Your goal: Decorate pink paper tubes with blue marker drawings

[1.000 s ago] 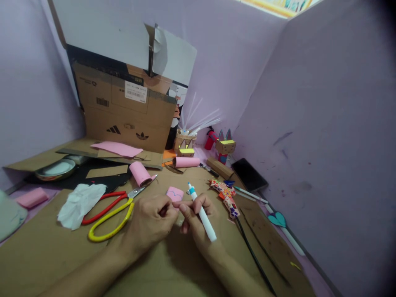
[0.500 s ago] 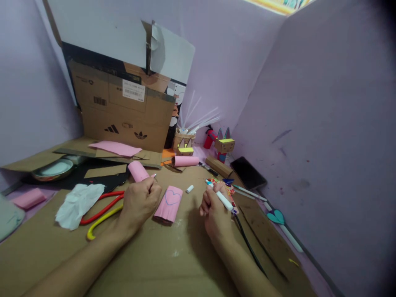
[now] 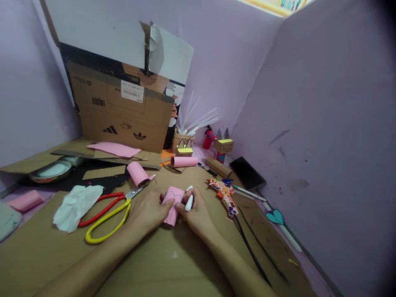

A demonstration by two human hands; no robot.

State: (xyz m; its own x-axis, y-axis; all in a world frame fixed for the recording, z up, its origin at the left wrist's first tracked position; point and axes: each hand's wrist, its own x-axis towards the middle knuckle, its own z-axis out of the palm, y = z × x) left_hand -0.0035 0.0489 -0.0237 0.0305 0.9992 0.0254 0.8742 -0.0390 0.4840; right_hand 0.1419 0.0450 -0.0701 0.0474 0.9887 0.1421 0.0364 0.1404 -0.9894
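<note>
A pink paper tube (image 3: 173, 196) with part of a blue heart outline on it is gripped by my left hand (image 3: 152, 208), thumb pressed on its front. My right hand (image 3: 198, 210) is closed around a white marker (image 3: 189, 203), and its thumb also touches the tube's right side. A small white piece just behind the marker is partly covered, so I cannot tell whether it is the loose cap. Left of my left hand lie scissors (image 3: 108, 230) with one red and one yellow handle, blades pointing toward another pink tube (image 3: 137, 174).
Crumpled white tissue (image 3: 77, 206) lies beside the scissors. A cardboard box (image 3: 123, 111) stands at the back left. Cat-eared cardboard figures (image 3: 223, 145), a dark phone (image 3: 247, 172) and a flower-patterned glue gun (image 3: 224, 194) with a black cord are along the right.
Both hands have come together at the middle. My left hand, earlier a fist over the scissors, now grips the heart-marked tube. The marker has moved left with my right hand.
</note>
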